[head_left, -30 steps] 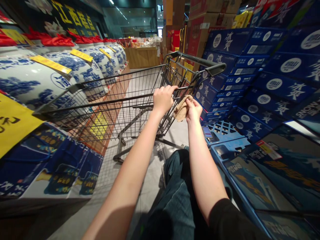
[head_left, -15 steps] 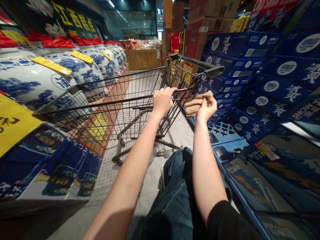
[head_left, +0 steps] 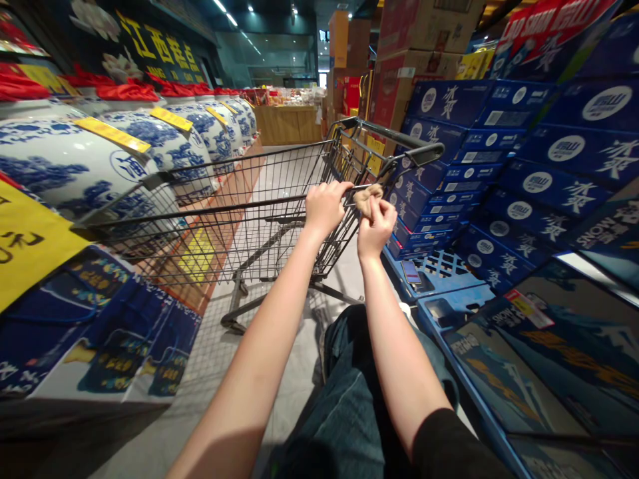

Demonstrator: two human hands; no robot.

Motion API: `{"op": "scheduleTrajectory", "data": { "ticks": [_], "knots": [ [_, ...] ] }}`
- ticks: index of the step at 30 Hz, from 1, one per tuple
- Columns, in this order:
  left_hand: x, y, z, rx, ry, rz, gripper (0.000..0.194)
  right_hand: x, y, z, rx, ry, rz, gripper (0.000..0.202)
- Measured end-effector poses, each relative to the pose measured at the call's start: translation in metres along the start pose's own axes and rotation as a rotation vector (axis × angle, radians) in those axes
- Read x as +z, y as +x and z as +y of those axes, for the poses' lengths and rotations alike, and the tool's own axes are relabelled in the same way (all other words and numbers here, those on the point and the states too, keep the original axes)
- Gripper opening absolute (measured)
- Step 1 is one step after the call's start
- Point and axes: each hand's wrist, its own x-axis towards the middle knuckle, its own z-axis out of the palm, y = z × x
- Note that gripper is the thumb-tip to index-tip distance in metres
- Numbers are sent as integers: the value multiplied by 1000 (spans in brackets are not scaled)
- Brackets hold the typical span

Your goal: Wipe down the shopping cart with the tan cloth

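Note:
A dark wire shopping cart [head_left: 259, 233] stands sideways in front of me, its handle [head_left: 424, 153] at the upper right. My left hand [head_left: 325, 207] is closed around the cart's top side rail. Just right of it, my right hand [head_left: 377, 229] pinches a bunched tan cloth [head_left: 368, 198] between thumb and fingers. The cloth is at the rail near the handle end; whether it presses on the metal I cannot tell.
Blue-and-white jars [head_left: 124, 159] with red covers line the left. Blue beer cartons [head_left: 444, 133] are stacked on the right, by a blue plastic pallet [head_left: 444, 269] with a phone [head_left: 411, 271] on it. Gift boxes [head_left: 100, 332] stand at near left.
My right hand has moved left with the cloth, from beyond the cart's end to the rail beside my left hand. The cloth is more bunched. My left hand stays on the rail.

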Motion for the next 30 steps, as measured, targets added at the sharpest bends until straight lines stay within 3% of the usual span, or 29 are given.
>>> {"op": "scheduleTrajectory", "data": {
  "ticks": [2,4,6,10,12,18,20,22,26,30],
  "knots": [
    [1,-1,0,7,6,10,49,-5,22,1,-46,21,10,49],
    [1,-2,1,8,5,23,48,-4,26,1,-76,39,-44,46],
    [1,-1,1,2,-8,30,45,1,9,0,-62,50,-109,40],
    [0,2,-2,9,-43,19,44,12,-51,-5,27,69,-261,29],
    [-2,4,-4,23,-55,6,46,14,-62,-8,50,86,-321,26],
    [-3,-1,-7,79,-50,-56,55,9,-13,-6,-43,122,-51,29],
    [2,-12,-9,117,-27,-18,63,9,-14,-5,-26,104,-68,26],
    [8,-29,-14,99,1,31,68,10,-33,-6,24,81,-156,25],
    [21,-72,-34,-82,52,64,68,16,-68,-11,115,47,-357,24],
    [40,-102,-53,-91,92,-28,63,19,-51,-11,134,63,-224,25]
  ]
}}
